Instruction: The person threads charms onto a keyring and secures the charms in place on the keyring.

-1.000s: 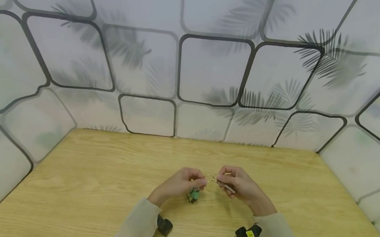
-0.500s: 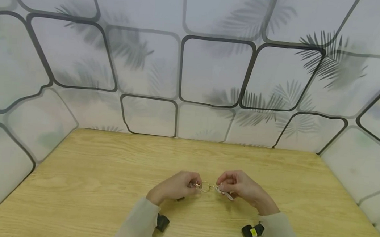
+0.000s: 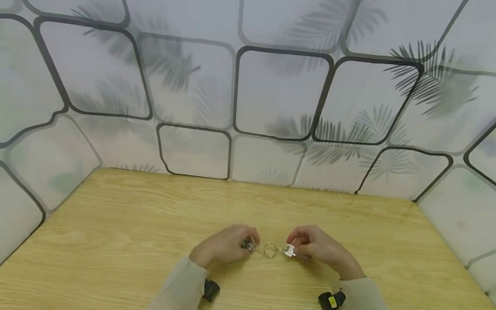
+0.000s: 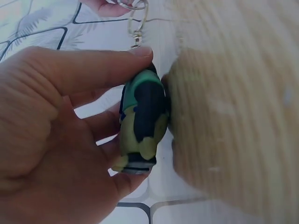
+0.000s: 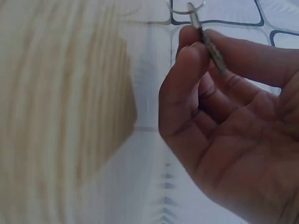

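Note:
Between my two hands lies a thin metal key ring (image 3: 264, 250). My left hand (image 3: 223, 244) holds a small figurine charm (image 4: 145, 109), green, dark and yellowish, with thumb and fingers around its sides. A metal swivel clasp (image 4: 137, 38) joins the charm's top to the ring side. On the other side, my right hand (image 3: 320, 252) pinches a silvery key (image 3: 289, 250) between thumb and fingers. The key (image 5: 212, 53) shows nearly edge-on in the right wrist view, its head towards the ring. Both hands are low over the table, and part of the key is hidden by the fingers.
A light wood-grain table (image 3: 164, 206) lies under the hands. Patterned fabric walls (image 3: 277, 93) rise at its back and sides. Black wrist devices (image 3: 212, 290) sit by both sleeves.
Both hands came down slightly towards the table. The charm, dangling below the left hand a second ago, is now up within its fingers. More of the key's head shows at the right hand.

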{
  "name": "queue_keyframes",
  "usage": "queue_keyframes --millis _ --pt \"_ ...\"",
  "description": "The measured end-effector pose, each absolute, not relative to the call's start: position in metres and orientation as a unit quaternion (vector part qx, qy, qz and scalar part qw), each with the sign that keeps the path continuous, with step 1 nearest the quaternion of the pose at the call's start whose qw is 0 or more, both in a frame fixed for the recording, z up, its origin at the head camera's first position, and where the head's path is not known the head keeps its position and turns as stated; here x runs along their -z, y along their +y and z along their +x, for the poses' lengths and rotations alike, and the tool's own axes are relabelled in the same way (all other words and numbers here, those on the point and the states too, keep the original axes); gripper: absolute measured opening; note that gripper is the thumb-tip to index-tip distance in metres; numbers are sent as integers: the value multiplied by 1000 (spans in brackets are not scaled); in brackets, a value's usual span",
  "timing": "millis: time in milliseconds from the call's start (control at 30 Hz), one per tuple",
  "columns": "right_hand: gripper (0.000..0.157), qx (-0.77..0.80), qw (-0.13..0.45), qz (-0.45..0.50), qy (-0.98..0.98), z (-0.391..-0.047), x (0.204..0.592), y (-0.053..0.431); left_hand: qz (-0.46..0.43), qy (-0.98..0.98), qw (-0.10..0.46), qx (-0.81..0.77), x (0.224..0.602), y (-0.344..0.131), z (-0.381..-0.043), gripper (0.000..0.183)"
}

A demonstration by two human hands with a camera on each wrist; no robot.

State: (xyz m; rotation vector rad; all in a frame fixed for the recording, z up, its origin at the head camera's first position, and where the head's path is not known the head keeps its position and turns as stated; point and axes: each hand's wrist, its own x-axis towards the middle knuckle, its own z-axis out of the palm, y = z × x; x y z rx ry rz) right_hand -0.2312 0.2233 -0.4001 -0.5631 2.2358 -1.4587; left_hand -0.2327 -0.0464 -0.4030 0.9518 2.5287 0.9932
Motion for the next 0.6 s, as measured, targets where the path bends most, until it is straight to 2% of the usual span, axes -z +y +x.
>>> queue_keyframes --millis 133,300,433,600 --pt "18 499 171 -202 825 -233 402 228 323 895 91 -293 403 -50 -233 26" --pt "10 457 97 -168 868 -232 399 241 304 915 53 -259 398 -63 -231 31" --pt "15 434 41 -132 890 -225 394 262 277 926 14 -255 394 -91 -228 35" --pt "25 352 -47 -108 929 -210 395 294 255 943 -83 -198 392 -139 -222 41"
